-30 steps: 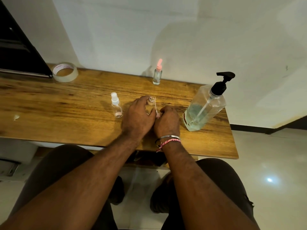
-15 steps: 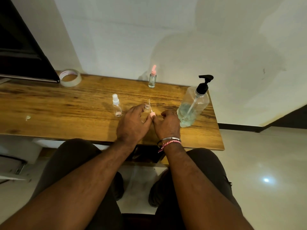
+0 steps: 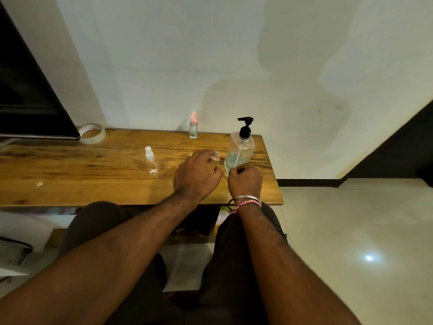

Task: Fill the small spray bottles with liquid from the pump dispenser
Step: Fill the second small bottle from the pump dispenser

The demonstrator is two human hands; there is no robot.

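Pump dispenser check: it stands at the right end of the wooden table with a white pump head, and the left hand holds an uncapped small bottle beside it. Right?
Not quite. In the head view the pump dispenser has a black pump head, not white. The rest holds: it stands at the right end of the wooden table, and the left hand holds the uncapped small bottle beside it.

1. The pump dispenser (image 3: 240,148) stands near the table's (image 3: 70,170) right edge, toward the back.
2. A capped spray bottle (image 3: 193,127) stands left of it at the back edge.
3. Another spray bottle (image 3: 151,161) stands mid-table.
4. A tape roll (image 3: 92,133) lies at the back edge, farther left.
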